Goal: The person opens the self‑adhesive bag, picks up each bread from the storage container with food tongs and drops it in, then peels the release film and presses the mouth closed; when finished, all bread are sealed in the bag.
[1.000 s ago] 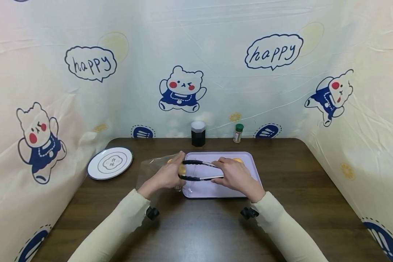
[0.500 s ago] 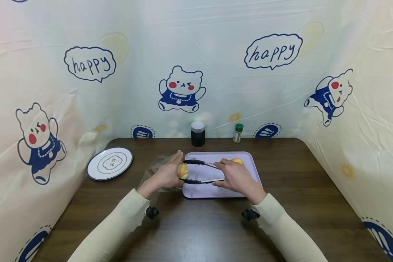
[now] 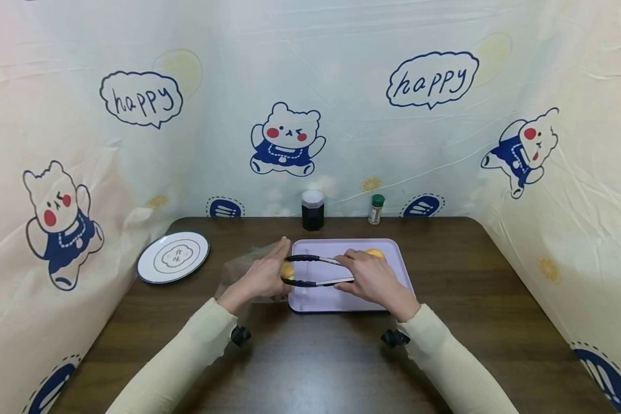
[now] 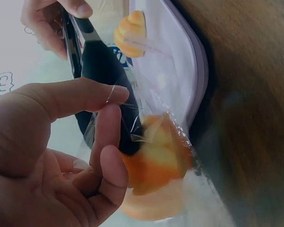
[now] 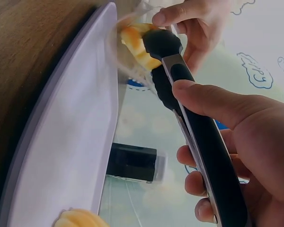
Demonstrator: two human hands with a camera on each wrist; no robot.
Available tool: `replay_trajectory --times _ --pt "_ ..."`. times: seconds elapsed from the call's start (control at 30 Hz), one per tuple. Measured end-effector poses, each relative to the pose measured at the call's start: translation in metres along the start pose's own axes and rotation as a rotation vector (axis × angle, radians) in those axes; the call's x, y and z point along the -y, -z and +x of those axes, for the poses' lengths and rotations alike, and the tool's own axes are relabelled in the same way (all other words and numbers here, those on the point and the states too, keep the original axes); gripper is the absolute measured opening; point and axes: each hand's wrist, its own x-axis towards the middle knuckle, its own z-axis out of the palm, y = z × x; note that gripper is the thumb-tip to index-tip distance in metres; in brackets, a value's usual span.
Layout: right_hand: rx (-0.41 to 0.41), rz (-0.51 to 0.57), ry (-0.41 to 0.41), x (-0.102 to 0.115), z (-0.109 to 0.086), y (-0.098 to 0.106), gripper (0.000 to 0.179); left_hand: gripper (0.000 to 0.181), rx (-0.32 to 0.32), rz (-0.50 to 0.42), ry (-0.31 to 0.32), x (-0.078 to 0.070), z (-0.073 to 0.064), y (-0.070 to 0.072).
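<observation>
My left hand (image 3: 261,276) pinches the rim of a clear plastic bag (image 4: 208,198) between thumb and forefinger, left of the lilac tray (image 3: 341,299). My right hand (image 3: 375,279) grips a pair of tongs (image 3: 318,282), thumb on the upper arm in the right wrist view. Their black tips reach into the bag's mouth, spread a little, right at a golden bread roll (image 4: 156,156). Below that roll, the left wrist view shows a paler bread piece (image 4: 154,205) through the plastic. The left hand covers much of the bag in the head view.
Another bread roll (image 3: 375,253) lies on the tray's far right part, partly behind the right hand. A round white plate (image 3: 173,259) sits at the table's left edge. A black jar (image 3: 313,215) and a green-capped shaker (image 3: 376,210) stand behind the tray.
The tongs' tips spread slightly, then drew closer again. The roll at the bag's mouth came further into sight, then moved back left behind my left hand. The bag shifted shape.
</observation>
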Motion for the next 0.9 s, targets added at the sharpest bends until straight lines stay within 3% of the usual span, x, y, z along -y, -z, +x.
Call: replay_trajectory --times 0.23,0.5,0.7,0.9 --pt "0.0 0.001 -0.04 0.003 0.004 0.001 0.06 0.115 0.003 -0.029 -0.004 -0.003 0.0 -0.003" --pt "0.004 -0.016 -0.008 0.004 0.004 -0.002 0.062 0.116 -0.041 -0.036 -0.061 0.0 0.001 -0.004" --pt "0.019 0.032 -0.026 -0.002 0.003 -0.002 0.065 0.113 0.004 -0.05 -0.019 0.003 0.0 -0.001" --pt "0.05 0.082 -0.028 -0.015 -0.006 0.006 0.069 0.114 -0.02 -0.039 -0.008 0.007 -0.001 0.002"
